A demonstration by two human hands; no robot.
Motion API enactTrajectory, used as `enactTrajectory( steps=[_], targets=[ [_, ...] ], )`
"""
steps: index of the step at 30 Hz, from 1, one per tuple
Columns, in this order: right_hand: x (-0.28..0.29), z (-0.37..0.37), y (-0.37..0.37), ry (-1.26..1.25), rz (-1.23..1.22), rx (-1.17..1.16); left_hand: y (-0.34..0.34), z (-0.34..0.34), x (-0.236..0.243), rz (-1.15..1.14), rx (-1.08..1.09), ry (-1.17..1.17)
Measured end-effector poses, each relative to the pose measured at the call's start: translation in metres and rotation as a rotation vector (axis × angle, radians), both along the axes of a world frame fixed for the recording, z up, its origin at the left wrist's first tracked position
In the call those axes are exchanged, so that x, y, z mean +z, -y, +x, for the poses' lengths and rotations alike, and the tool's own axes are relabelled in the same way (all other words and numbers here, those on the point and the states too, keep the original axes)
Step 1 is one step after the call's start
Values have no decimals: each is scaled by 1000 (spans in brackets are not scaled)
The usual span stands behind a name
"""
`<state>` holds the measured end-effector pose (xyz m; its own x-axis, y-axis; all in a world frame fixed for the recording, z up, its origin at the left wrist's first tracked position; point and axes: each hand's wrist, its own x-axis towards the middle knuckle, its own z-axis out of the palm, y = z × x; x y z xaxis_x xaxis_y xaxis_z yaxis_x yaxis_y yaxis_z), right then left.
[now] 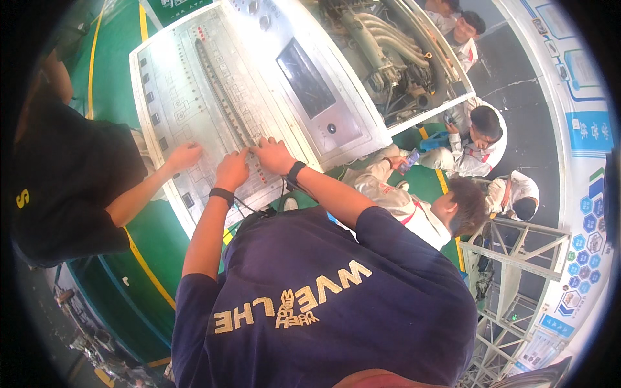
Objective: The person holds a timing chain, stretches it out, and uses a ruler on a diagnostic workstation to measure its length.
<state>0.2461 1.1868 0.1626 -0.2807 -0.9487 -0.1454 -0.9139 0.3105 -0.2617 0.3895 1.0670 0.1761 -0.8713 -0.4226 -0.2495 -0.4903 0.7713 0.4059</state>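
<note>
A grey test panel (169, 84) with printed diagrams, a long dark terminal strip (220, 90) and small red sockets lies beneath my hands. My left hand (232, 172) has its fingers drawn together at the lower end of the strip. Just right of it, my right hand (275, 157) bends its fingers onto the same area; what either holds is too small to make out. Dark cables (249, 207) hang by my wrists. A co-worker's hand (185, 156) rests on the panel to my left.
An engine (381, 52) in a frame stands beyond a console with a screen (305, 77). A co-worker in black (77, 174) is close on my left. People in pale workwear (407, 207) crouch or sit at right, near a metal rack (517, 258).
</note>
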Motion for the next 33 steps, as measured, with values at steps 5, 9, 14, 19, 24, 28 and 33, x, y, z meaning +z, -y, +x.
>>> enactTrajectory(
  steps=[5, 9, 14, 19, 24, 28, 33],
  targets=[
    [5, 3, -5, 6, 22, 10, -2, 4, -2, -14, 20, -9],
    [8, 6, -3, -24, 59, 24, 1, 6, -8, -4, 38, 1],
    [8, 8, 0, 12, 50, 42, 4, 11, -11, 4, 41, -5],
    [9, 9, 0, -19, 53, 40, 3, 14, -7, 13, 41, 19],
    [9, 11, -2, -42, 30, 20, 2, 14, -4, 9, 30, -4],
    [9, 11, -1, 21, 34, 8, 3, 14, -2, 8, 27, 21],
    [8, 13, -1, -24, 12, -12, 1, 15, 0, 19, 34, 25]
  ],
)
